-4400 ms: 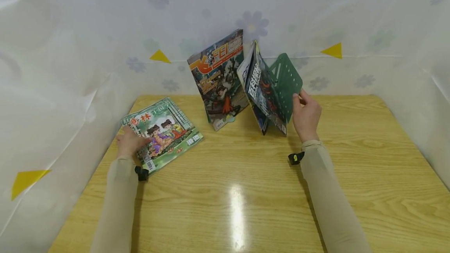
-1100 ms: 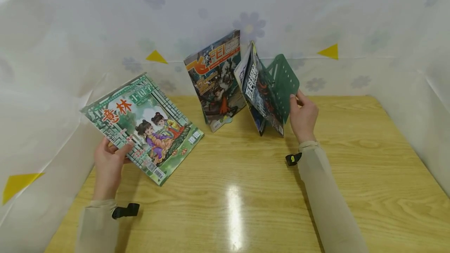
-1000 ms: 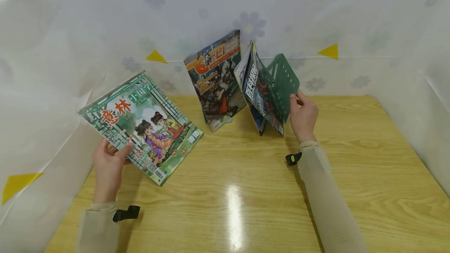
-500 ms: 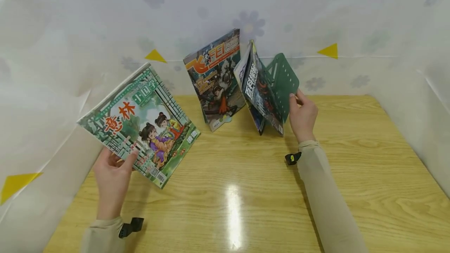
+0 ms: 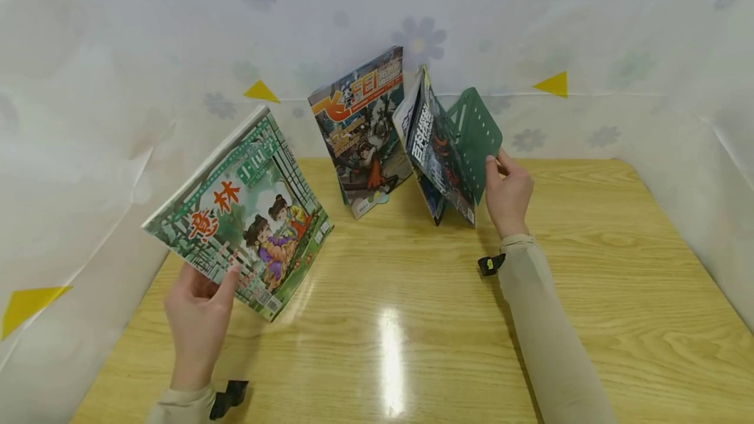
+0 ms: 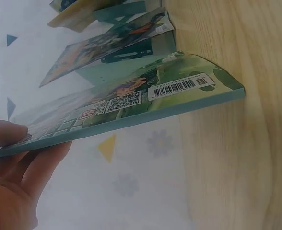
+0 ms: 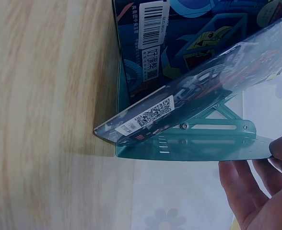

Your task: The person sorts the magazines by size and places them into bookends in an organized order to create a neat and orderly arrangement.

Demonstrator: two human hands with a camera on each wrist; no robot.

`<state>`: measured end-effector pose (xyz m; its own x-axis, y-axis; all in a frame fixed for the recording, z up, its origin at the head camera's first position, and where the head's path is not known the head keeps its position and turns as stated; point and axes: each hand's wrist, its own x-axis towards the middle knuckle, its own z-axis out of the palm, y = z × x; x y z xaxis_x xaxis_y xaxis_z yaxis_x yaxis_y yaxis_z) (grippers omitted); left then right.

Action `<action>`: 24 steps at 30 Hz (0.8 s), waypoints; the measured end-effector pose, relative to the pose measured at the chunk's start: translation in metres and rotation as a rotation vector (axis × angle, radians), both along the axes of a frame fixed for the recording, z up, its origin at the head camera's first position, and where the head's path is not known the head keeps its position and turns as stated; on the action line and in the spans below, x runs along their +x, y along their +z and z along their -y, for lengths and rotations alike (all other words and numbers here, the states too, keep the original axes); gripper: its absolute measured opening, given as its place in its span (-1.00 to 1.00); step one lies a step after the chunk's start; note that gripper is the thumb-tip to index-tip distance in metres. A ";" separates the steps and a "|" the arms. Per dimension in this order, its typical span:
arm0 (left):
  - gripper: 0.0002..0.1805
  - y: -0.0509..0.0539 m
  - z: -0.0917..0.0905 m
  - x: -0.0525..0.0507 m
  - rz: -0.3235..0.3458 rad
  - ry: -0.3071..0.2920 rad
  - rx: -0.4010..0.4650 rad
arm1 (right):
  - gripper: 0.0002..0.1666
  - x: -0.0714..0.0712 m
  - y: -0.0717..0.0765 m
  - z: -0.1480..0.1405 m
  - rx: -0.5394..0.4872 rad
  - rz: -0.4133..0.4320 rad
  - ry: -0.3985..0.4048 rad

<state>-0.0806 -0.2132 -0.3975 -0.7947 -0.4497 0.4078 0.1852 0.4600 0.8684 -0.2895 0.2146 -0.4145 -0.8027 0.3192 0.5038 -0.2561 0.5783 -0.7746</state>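
Note:
My left hand [image 5: 200, 322] grips a green magazine [image 5: 259, 214] by its left edge, thumb on the cover and fingers behind. The magazine is tilted up, its top edge showing; in the left wrist view its barcode corner [image 6: 179, 87] is close to the table. My right hand [image 5: 509, 195] pinches the outer edge of a green metal bookend [image 5: 485, 133] with slots and holes. Against that bookend leans a dark magazine [image 5: 442, 156], with others beside it. Left of these, a magazine with orange lettering [image 5: 368, 142] leans back. Its support is mostly hidden.
Everything stands on a wood-grain table [image 5: 377, 280]. A pale flowered sheet [image 5: 353, 5] hangs behind and at the sides, with yellow triangles [image 5: 552, 85] on it. Light glares off the table's front middle.
The left hand first lay on the flat green magazine, then gripped and raised it. In the last second it has tilted more upright and shifted slightly right. The right hand stays put.

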 end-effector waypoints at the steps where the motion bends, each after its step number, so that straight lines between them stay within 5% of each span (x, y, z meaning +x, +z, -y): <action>1: -0.62 0.000 -0.001 0.001 -0.004 -0.001 -0.005 | -0.59 0.000 0.000 0.000 -0.003 0.001 0.001; 14: -0.64 0.001 -0.019 0.016 -0.034 -0.027 -0.066 | -0.60 0.000 -0.001 -0.001 0.013 -0.006 -0.002; 24: -0.59 -0.005 -0.034 0.017 -0.135 -0.054 -0.151 | -0.60 -0.001 -0.001 -0.001 0.010 -0.019 -0.001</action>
